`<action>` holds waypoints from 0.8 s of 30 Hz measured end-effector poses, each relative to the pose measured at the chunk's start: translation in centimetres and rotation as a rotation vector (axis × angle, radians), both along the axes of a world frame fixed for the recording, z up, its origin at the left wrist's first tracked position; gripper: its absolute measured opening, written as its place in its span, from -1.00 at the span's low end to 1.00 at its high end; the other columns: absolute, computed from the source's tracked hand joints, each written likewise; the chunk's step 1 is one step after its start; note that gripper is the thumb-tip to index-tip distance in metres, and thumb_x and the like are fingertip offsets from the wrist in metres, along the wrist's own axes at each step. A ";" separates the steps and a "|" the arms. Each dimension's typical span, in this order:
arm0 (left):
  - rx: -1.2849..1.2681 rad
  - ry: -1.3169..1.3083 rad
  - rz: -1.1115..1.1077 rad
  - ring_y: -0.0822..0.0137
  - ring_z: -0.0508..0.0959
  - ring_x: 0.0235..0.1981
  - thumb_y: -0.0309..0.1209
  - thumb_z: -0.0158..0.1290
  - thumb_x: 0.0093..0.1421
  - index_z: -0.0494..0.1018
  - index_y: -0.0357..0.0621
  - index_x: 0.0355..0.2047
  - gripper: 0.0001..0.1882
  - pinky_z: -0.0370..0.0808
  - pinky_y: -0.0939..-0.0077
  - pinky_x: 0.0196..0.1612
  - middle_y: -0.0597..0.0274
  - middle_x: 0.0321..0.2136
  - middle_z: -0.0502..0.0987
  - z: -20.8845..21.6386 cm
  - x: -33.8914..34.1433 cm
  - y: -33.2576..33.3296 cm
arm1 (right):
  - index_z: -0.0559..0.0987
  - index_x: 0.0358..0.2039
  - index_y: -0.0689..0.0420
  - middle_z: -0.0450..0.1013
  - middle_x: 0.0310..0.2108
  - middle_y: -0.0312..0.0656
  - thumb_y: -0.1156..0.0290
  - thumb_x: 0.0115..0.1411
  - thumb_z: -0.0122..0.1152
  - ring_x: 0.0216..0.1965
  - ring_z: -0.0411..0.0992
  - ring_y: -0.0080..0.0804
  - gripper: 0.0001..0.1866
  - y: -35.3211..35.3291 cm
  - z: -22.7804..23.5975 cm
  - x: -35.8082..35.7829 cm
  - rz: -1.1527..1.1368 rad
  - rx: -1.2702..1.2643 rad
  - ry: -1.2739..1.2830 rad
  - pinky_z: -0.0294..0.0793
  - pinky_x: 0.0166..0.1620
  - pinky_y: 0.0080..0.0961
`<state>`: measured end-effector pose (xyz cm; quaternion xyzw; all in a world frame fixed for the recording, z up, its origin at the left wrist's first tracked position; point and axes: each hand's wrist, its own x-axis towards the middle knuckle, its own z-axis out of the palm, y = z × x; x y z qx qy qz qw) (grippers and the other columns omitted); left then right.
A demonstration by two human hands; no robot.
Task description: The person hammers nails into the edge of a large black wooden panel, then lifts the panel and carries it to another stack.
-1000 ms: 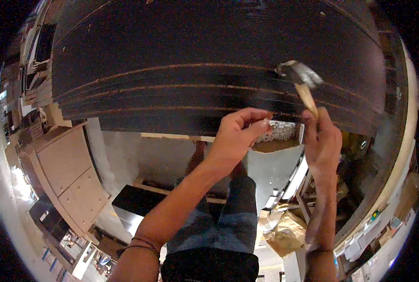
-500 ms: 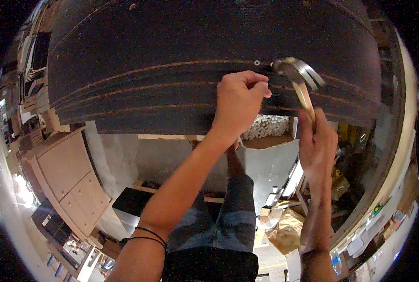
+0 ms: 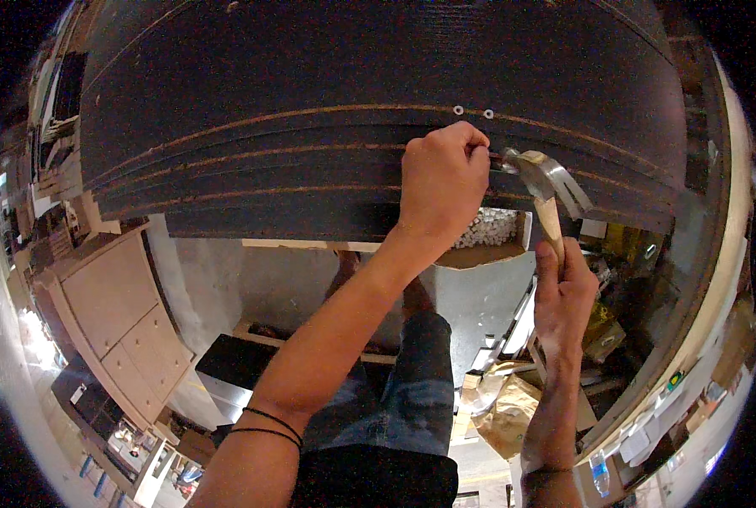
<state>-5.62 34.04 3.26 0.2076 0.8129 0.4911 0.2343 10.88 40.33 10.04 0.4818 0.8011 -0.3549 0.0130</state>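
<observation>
My right hand grips the wooden handle of a claw hammer. The hammer's metal head lies over the dark stacked boards, just right of my left fingers. My left hand is closed in a pinch over the boards' edges; whatever its fingertips hold is hidden. Two small white ring-shaped pieces sit side by side in a board just beyond that hand: a left piece and a right piece. Below the boards' near edge, partly behind my left wrist, is an open cardboard box full of small white cylinders.
A light wooden cabinet stands at the left. Crumpled brown paper lies low, left of my right forearm. Along the right runs a pale curved-looking ledge with papers and a clear bottle near its lower end.
The hammer and my right hand have come down toward me, uncovering the right white piece. My left hand has shifted slightly right, still pinched.
</observation>
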 end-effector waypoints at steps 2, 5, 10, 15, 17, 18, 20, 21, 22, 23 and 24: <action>0.046 -0.109 0.036 0.40 0.57 -0.56 -0.39 0.02 0.12 0.51 -0.29 -0.40 -0.81 0.47 0.53 -0.45 0.13 -0.59 0.57 0.5 -0.1 -0.5 | 0.47 -0.42 0.20 0.32 -0.72 -0.19 0.28 0.23 0.07 -0.67 0.24 -0.49 -0.77 0.0 0.3 -0.3 0.020 0.025 0.033 0.26 -0.57 -0.45; 0.103 -0.374 0.154 0.51 0.47 -0.60 -0.39 0.01 0.15 0.48 -0.25 -0.36 -0.83 0.38 0.62 -0.53 0.21 -0.53 0.56 2.1 -0.5 -2.6 | 0.39 -0.46 0.22 0.15 -0.65 -0.43 0.18 0.27 0.02 -0.54 0.07 -0.70 -0.66 -0.9 1.9 -1.2 -0.025 0.078 0.155 0.06 -0.50 -0.69; 0.253 -0.824 0.269 0.62 0.32 -0.60 -0.43 -0.04 0.17 0.41 -0.18 -0.28 -0.87 0.23 0.76 -0.60 0.22 -0.38 0.55 2.0 -0.3 -7.2 | 0.45 -0.37 0.20 0.34 -0.58 -0.37 0.23 0.27 -0.04 -0.57 0.21 -0.64 -0.72 -1.4 0.2 0.4 0.068 0.171 0.579 0.16 -0.47 -0.66; 0.287 -0.884 0.153 0.63 0.34 -0.60 -0.43 -0.08 0.20 0.40 -0.15 -0.24 -0.86 0.25 0.77 -0.61 0.19 -0.34 0.56 2.5 0.3 -9.3 | 0.44 -0.34 0.25 0.32 -0.68 -0.30 0.33 0.26 -0.01 -0.63 0.20 -0.53 -0.78 -0.1 0.2 -2.3 0.206 0.112 0.021 0.20 -0.57 -0.49; 0.258 -0.861 0.122 0.63 0.34 -0.60 -0.43 -0.09 0.21 0.40 -0.15 -0.24 -0.86 0.25 0.77 -0.61 0.17 -0.32 0.57 3.0 0.5 -9.6 | 0.43 -0.41 0.19 0.34 -0.73 -0.05 0.39 0.21 0.04 -0.71 0.37 -0.33 -0.86 -1.1 1.4 -2.5 0.095 0.134 0.141 0.26 -0.61 -0.31; 0.280 -0.890 0.144 0.64 0.34 -0.61 -0.37 -0.08 0.25 0.40 -0.16 -0.23 -0.84 0.25 0.78 -0.60 0.15 -0.32 0.58 3.0 0.6 -9.6 | 0.43 -0.42 0.19 0.34 -0.72 -0.04 0.38 0.21 0.04 -0.70 0.37 -0.35 -0.85 -1.3 0.5 -2.1 0.094 0.183 0.246 0.25 -0.61 -0.31; 0.243 -0.924 0.106 0.65 0.33 -0.63 -0.33 -0.05 0.25 0.42 -0.17 -0.27 -0.83 0.22 0.78 -0.61 0.22 -0.42 0.57 2.7 0.8 -9.7 | 0.42 -0.43 0.19 0.34 -0.71 -0.02 0.36 0.22 0.04 -0.69 0.38 -0.36 -0.83 -1.5 -1.3 -1.1 0.118 0.232 0.257 0.26 -0.59 -0.31; 0.224 -0.929 0.090 0.65 0.32 -0.63 -0.31 -0.04 0.25 0.43 -0.17 -0.29 -0.81 0.21 0.78 -0.62 0.26 -0.46 0.56 2.7 0.8 -9.7 | 0.42 -0.43 0.19 0.34 -0.71 -0.03 0.34 0.23 0.03 -0.68 0.36 -0.37 -0.81 -1.1 -1.9 -1.2 0.143 0.197 0.098 0.26 -0.58 -0.32; 0.233 -0.888 0.056 0.65 0.31 -0.64 -0.30 -0.03 0.25 0.45 -0.17 -0.30 -0.80 0.20 0.78 -0.62 0.30 -0.51 0.53 2.7 0.9 -9.7 | 0.41 -0.44 0.19 0.33 -0.71 -0.04 0.32 0.24 0.02 -0.68 0.35 -0.39 -0.79 -0.7 -2.3 -1.4 0.182 0.163 -0.069 0.27 -0.57 -0.33; 0.241 -0.846 0.022 0.66 0.30 -0.64 -0.29 -0.02 0.25 0.46 -0.17 -0.32 -0.79 0.18 0.78 -0.62 0.34 -0.55 0.50 2.8 1.2 -9.6 | 0.41 -0.44 0.19 0.34 -0.70 -0.04 0.31 0.24 0.02 -0.68 0.35 -0.35 -0.78 -0.5 -1.8 -1.5 0.174 0.186 -0.019 0.27 -0.56 -0.33; 0.241 -0.792 -0.003 0.66 0.30 -0.64 -0.27 -0.01 0.24 0.47 -0.17 -0.33 -0.78 0.17 0.78 -0.62 0.38 -0.60 0.47 3.0 1.2 -9.6 | 0.41 -0.43 0.19 0.34 -0.70 -0.04 0.30 0.25 0.01 -0.68 0.35 -0.32 -0.78 -0.3 -0.9 -2.0 0.171 0.199 0.044 0.28 -0.56 -0.32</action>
